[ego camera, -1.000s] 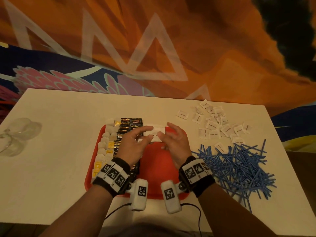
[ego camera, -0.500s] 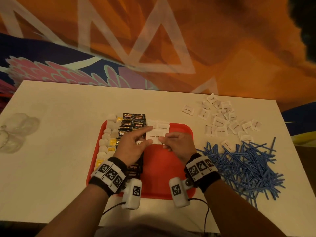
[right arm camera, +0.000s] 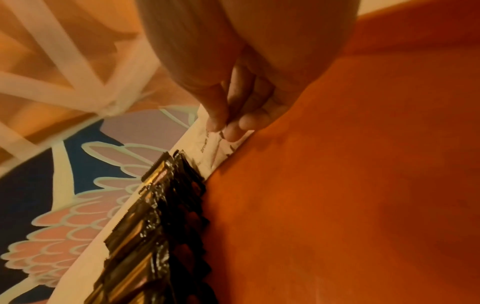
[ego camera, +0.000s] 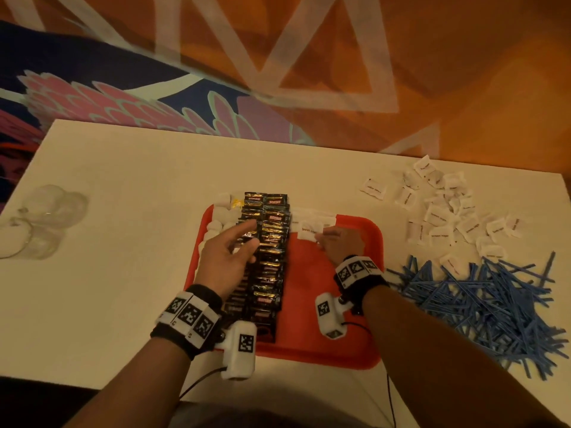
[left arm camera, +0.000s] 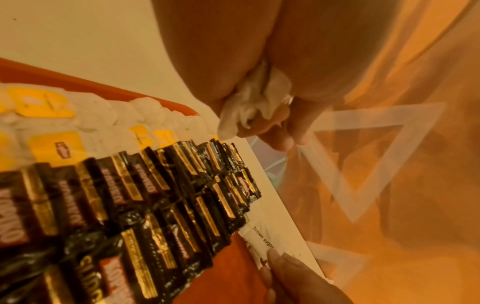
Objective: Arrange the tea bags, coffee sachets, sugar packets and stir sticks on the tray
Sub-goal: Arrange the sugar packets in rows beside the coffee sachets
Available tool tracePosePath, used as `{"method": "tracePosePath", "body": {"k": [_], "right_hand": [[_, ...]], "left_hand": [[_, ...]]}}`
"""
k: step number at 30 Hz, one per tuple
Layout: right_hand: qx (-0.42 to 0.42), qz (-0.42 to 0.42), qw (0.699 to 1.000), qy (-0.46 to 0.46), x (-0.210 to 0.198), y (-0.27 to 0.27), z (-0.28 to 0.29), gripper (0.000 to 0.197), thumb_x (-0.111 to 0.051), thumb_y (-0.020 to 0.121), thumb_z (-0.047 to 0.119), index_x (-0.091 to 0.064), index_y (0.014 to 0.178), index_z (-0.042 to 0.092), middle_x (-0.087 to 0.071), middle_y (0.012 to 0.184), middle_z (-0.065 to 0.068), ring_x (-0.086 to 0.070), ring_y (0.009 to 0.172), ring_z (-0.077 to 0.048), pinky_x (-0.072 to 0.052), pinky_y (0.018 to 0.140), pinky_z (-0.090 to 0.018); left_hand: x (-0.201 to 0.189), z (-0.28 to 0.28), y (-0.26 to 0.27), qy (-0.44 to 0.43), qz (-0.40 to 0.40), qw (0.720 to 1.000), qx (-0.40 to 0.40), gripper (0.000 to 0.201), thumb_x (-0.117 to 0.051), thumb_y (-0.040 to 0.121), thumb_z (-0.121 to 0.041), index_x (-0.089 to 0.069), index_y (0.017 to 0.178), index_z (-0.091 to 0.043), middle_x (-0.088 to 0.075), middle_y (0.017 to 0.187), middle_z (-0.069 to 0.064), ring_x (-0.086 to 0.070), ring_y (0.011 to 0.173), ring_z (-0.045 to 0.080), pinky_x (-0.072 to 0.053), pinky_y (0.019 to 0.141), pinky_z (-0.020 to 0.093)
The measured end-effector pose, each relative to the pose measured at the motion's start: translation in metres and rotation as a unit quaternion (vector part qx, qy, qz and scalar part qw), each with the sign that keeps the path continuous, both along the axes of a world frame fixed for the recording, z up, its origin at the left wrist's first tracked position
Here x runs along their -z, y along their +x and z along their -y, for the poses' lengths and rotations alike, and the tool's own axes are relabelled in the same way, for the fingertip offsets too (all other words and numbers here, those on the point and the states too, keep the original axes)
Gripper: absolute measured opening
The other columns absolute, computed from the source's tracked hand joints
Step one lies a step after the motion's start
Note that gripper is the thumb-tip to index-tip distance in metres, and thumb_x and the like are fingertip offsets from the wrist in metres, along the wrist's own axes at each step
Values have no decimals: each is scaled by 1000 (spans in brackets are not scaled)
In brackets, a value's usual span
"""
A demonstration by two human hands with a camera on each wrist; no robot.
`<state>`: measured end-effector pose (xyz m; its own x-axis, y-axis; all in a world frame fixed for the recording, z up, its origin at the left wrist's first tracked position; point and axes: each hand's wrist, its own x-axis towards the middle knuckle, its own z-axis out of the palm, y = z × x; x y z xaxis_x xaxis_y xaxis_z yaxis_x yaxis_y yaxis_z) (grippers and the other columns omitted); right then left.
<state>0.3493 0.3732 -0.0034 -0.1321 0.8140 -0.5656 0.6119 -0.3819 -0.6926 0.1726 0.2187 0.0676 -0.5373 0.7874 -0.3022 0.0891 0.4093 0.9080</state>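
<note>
Red tray (ego camera: 346,341), black-and-gold coffee sachets (ego camera: 272,254), white sugar packets (ego camera: 438,217), blue stir sticks (ego camera: 482,304).

Bare forearms; each wrist wears a black band (ego camera: 367,281) with white square-code tags, a white camera pod (ego camera: 329,316), perhaps cabled.

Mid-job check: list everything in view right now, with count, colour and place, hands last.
Plastic tray: one, red, table centre.
Coffee sachets: many, black and gold, two columns on tray's left half.
Tea bags: many, white with yellow tags, along tray's left edge.
Sugar packets on tray: a few, white, top middle.
Loose sugar packets: many, white, table right.
Stir sticks: many, blue, heap right.
Clear plastic: table left.
Left hand: over sachets.
Right hand: pinching a tray sugar packet.
</note>
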Motion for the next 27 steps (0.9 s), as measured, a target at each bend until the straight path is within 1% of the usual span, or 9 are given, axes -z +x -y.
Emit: {"method": "tracePosePath", "body": {"k": [3,4,6,10,14,18,22,24,27], "right_hand": [[-2,22,1000,-5,11,-13,-2,22,-72,87,26,-71,107,17,-69,73,9,-61,69,1,-54,74,-18],[0,26,1000,-1,15,-16,-3,22,-72,87,27,-71,107,18,-71,77,7,-62,71,-1,-54,75,-19],[-2,37,999,6,19,-23,-5,19,-72,87,28,-72,104,20,-74,88,4,-63,72,-2,-50,66,-14],[-13,79,996,30,25,-33,-8,14,-74,84,32,-72,91,20,-71,89,5,-65,87,-11,-52,82,-24],[-2,109,993,51,29,-33,-5,19,-76,82,30,-67,84,14,-61,81,7,-56,77,-8,-33,51,-12],[-2,113,991,73,32,-30,-4,21,-75,82,31,-59,83,17,-59,76,7,-50,64,-2,-32,49,-18],[-97,79,982,143,34,-36,-2,11,-67,89,19,-58,84,23,-57,79,5,-54,74,-10,-43,64,-23],[-143,86,973,157,37,-38,-2,10,-64,91,14,-66,97,21,-58,92,3,-51,82,-9,-40,73,-21],[-153,77,971,164,40,-37,-1,20,-63,92,11,-69,108,19,-55,97,2,-49,87,-8,-34,77,-17]], "left_hand": [[4,7,-9,1,15,1000,-11,37,-65,95,-14,-66,129,-30,-62,132,-14,-66,97,0,-58,82,28],[5,9,-11,2,17,1000,-13,37,-65,95,-14,-66,129,-29,-62,132,-13,-66,101,5,-58,80,26],[7,10,-15,-3,20,1000,-19,36,-65,95,-13,-65,128,-28,-62,131,-12,-63,96,12,-55,71,19],[11,11,-20,-12,25,999,-36,35,-65,95,-13,-67,124,-31,-66,128,-6,-62,93,10,-52,68,15],[13,11,-21,-16,19,999,-37,34,-65,95,-12,-67,125,-27,-65,127,-8,-62,91,-1,-50,68,10],[15,11,-20,-18,2,999,-32,34,-63,96,-9,-66,127,-22,-63,125,-11,-59,92,-18,-47,70,4],[18,10,-19,-21,31,998,-50,32,-64,95,-11,-68,125,-22,-68,121,-4,-63,80,5,-48,56,14],[16,9,-17,-21,54,996,-67,29,-64,96,-13,-67,123,-21,-70,114,-3,-62,72,8,-45,52,14],[11,8,-15,-26,86,992,-86,23,-61,97,-17,-66,119,-22,-68,98,2,-59,58,4,-43,46,20]]}}
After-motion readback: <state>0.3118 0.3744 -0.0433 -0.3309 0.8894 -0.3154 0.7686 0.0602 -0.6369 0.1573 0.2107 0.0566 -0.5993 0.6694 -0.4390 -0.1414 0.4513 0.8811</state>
